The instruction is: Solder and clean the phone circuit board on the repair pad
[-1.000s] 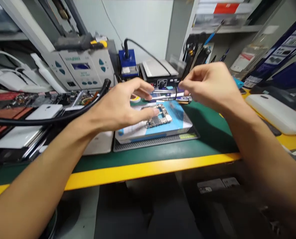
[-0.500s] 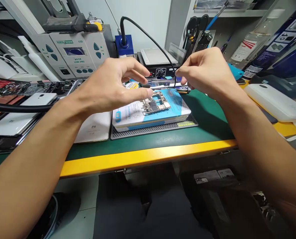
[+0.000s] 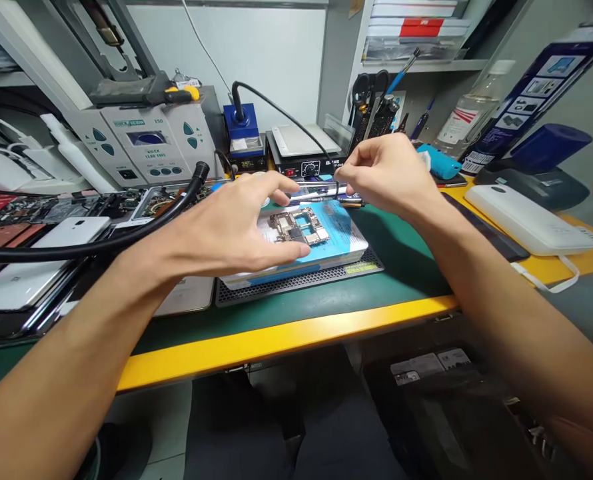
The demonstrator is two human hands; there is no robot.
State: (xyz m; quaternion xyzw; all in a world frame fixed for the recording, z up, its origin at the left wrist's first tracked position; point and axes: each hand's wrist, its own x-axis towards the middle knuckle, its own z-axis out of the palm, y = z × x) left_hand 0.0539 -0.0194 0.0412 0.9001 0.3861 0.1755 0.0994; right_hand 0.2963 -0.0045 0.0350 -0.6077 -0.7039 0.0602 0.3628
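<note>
My left hand (image 3: 241,223) is open above the left part of a blue-and-white book or box (image 3: 346,233). Its thumb and fingers spread apart around the left side of a phone circuit board (image 3: 301,227) that lies flat on top. Farther right and back, my right hand (image 3: 384,170) is closed, thumb and forefinger pinched against a thin black cable (image 3: 291,115). That cable arches over from the blue soldering unit (image 3: 241,123) and bends downward at the fingertips. Under the blue-and-white stack is a grey perforated mat (image 3: 296,291).
A thick black hose (image 3: 76,253) crosses at left beside white phones (image 3: 51,260) and loose boards. Behind stands a grey rework station (image 3: 141,143). On the right are a clear bottle (image 3: 469,110), a white power bank (image 3: 531,220) and a tool holder (image 3: 376,110).
The head view has tilted up, so the bench appears lower. My left hand has dropped slightly toward the near edge of the board, leaving more of it visible. The right hand keeps its pinch.
</note>
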